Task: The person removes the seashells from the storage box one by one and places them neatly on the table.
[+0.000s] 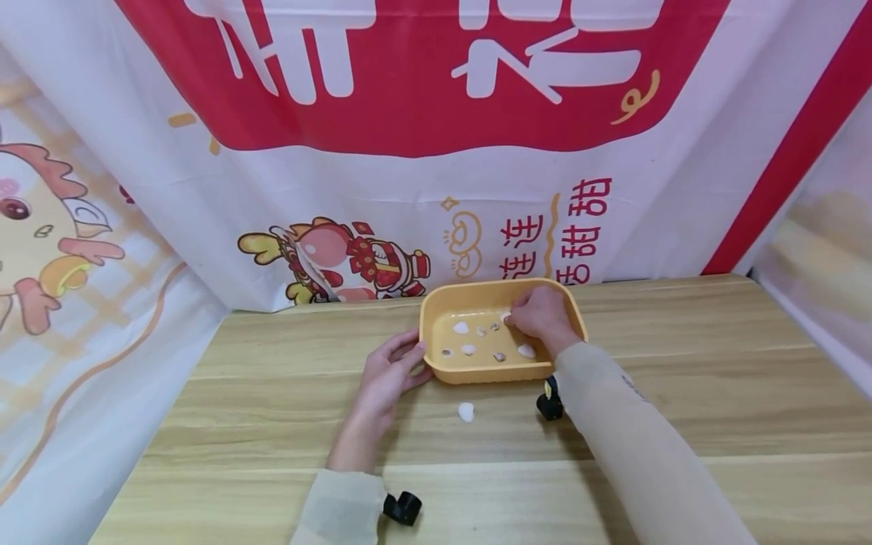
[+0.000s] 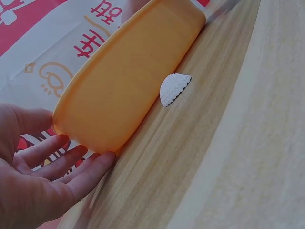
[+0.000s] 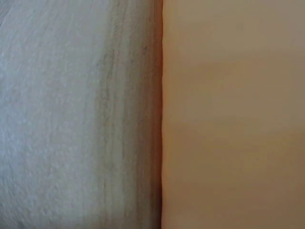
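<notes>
A yellow rectangular plastic bin (image 1: 502, 373) stands on the wooden table, with several white and small brownish seashells (image 1: 461, 328) scattered over its floor. My left hand (image 1: 388, 371) is at the bin's left end, its fingertips touching the outer wall; in the left wrist view its fingers (image 2: 86, 179) are nearly straight. My right hand (image 1: 543, 312) reaches inside over the right part and pinches a white seashell (image 1: 506, 318), mostly hidden by the fingers. In front of the bin, a white ribbed seashell (image 1: 466, 412) lies on the table. The bin's wall (image 3: 233, 114) fills half the right wrist view, blurred.
The wooden table (image 1: 272, 424) extends to both sides and in front of the bin. Directly behind hangs a white and red printed cloth (image 1: 381, 182); another printed cloth (image 1: 88, 363) is at the left. Black wrist mounts (image 1: 406, 509) are on the sleeves.
</notes>
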Motion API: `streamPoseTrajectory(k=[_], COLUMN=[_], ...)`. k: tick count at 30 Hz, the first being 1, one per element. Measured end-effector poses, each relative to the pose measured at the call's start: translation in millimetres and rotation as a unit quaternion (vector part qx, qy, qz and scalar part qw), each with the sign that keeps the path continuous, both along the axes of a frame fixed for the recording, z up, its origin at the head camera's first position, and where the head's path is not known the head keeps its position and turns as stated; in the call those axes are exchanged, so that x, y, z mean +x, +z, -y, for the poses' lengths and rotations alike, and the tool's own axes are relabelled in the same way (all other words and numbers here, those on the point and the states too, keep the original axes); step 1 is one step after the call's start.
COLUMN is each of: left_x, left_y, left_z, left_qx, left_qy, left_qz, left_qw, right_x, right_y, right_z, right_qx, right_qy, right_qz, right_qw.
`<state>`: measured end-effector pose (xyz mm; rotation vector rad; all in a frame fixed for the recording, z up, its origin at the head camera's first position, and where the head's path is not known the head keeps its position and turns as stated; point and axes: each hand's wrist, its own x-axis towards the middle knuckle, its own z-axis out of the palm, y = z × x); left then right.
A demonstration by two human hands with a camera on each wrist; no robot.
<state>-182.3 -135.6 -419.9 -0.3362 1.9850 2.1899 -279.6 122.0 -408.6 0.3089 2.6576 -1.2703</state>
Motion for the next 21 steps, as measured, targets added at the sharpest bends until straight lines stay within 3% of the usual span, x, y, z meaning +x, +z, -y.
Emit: streamPoseTrajectory(k=[21], left_x=[-0.3], left_y=[0.0], left_z=[-0.1], left_qx=[-0.001], left_qy=[0.001], left_qz=[0.000], left_qw=[1.0000], right_x=[8.7], right_y=[1.8], right_z=[-1.3], right_qx=[-0.002], right_qy=[0.018], right_qz=[-0.003], right_qw=[0.9998])
